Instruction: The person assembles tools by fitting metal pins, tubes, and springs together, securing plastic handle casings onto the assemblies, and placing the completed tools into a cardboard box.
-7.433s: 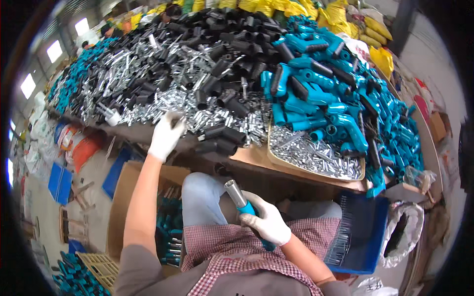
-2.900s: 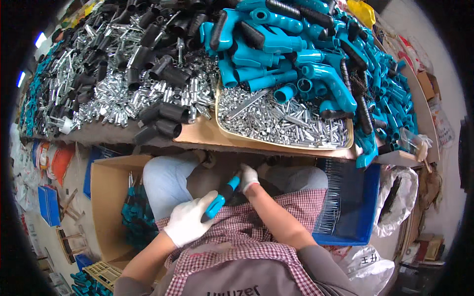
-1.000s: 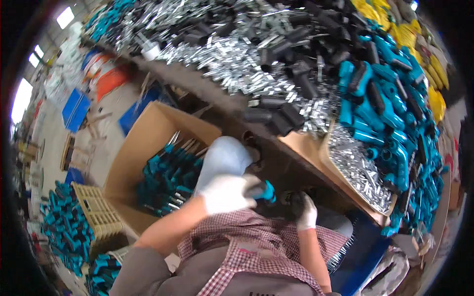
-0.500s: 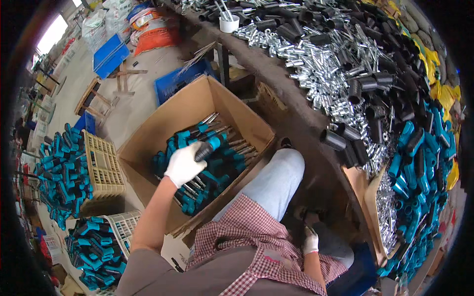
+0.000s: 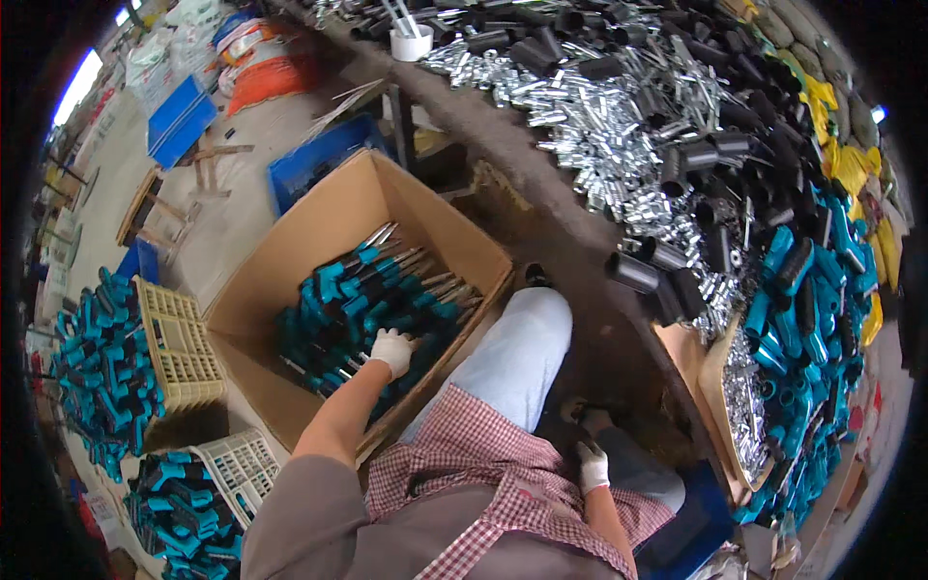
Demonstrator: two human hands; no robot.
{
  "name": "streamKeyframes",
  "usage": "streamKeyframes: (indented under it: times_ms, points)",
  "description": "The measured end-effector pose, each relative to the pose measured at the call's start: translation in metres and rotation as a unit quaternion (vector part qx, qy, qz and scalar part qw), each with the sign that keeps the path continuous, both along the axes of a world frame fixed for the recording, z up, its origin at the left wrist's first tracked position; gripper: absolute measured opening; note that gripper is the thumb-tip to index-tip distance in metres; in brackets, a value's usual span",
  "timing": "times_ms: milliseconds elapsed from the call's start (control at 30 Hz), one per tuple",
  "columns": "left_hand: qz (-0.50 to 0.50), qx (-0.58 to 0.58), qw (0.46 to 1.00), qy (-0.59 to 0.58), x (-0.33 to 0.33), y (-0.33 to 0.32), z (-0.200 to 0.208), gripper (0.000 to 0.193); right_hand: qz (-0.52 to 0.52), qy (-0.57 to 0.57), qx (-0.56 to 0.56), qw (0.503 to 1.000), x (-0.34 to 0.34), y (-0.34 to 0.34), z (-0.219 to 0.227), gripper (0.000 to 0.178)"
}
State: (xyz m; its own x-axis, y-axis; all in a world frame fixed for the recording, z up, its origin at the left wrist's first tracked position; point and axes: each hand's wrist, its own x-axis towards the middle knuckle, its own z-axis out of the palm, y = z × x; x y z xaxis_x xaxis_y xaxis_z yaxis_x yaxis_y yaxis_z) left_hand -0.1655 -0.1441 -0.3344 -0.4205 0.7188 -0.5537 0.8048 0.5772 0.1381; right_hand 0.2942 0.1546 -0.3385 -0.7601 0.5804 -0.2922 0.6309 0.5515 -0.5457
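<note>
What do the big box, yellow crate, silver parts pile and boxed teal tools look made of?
Box: matte brown cardboard, thin flat walls.
Yellow crate: likely moulded plastic, low sheen; regular openings.
Silver parts pile: metal, bright glints; plating unclear.
Teal tools: handles probably plastic, solid colour, sheen unclear; silvery shafts likely metal.

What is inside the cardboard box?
The cardboard box holds piled teal-and-black tools with metal shafts; the gloved left hand is over them. Whatever lies beneath the hand and top layer is hidden.

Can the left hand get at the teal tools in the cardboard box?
Likely yes: the left hand is over the teal tools, and the cardboard box is open at the top.
</note>
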Motion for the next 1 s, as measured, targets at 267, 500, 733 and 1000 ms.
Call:
streamKeyframes:
  times_ms: [267, 500, 733, 1000]
  points:
    - [0.110, -0.119, 0.983, 0.083, 0.002, 0.017, -0.002, 0.047, -0.221, -0.069, -0.228, 0.946, -0.056, -0.023, 0.030, 0.061]
    - [0.148, -0.033, 0.982, -0.115, -0.027, 0.033, 0.018, 0.047, -0.300, 0.050, -0.258, 0.917, -0.072, -0.036, 0.093, 0.043]
    - [0.124, 0.494, 0.859, -0.055, -0.041, 0.137, 0.306, 0.028, -0.340, 0.183, -0.352, 0.853, -0.075, -0.026, 0.125, 0.026]
    - [-0.042, 0.508, 0.856, 0.090, -0.091, 0.310, 0.404, 0.031, -0.263, 0.268, -0.347, 0.859, -0.094, -0.040, 0.156, 0.029]
